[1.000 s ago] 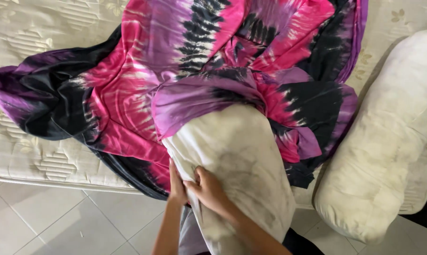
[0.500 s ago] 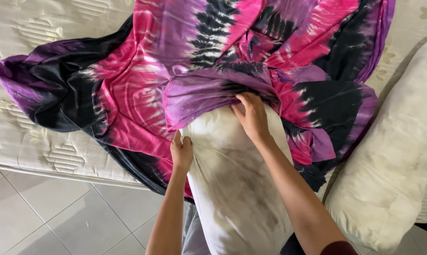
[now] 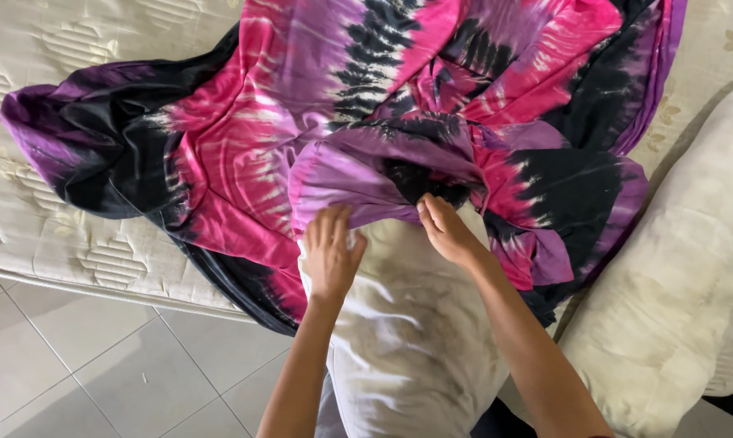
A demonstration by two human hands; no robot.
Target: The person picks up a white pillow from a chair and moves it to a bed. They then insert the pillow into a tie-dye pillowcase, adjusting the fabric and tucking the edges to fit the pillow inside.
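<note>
A white pillow [image 3: 415,341] stands on end against the bed, its top tucked into the opening of a pink, purple and black tie-dye cover [image 3: 302,122] spread over the mattress. My left hand [image 3: 330,253] lies on the pillow's upper left corner, fingers hooked on the cover's purple hem. My right hand [image 3: 447,231] is at the pillow's top right, fingertips pinching the hem where the dark opening shows. The pillow's top edge is hidden under the fabric.
A quilted cream mattress [image 3: 58,243] carries the cover. A second, bare cream pillow [image 3: 683,308] leans at the right, close to my right forearm. Pale floor tiles [image 3: 99,365] lie below the mattress edge at the left.
Both hands have climbed from the pillow's lower middle to the cover's hem. The left hand came up last, from the pillow's left side to its upper corner.
</note>
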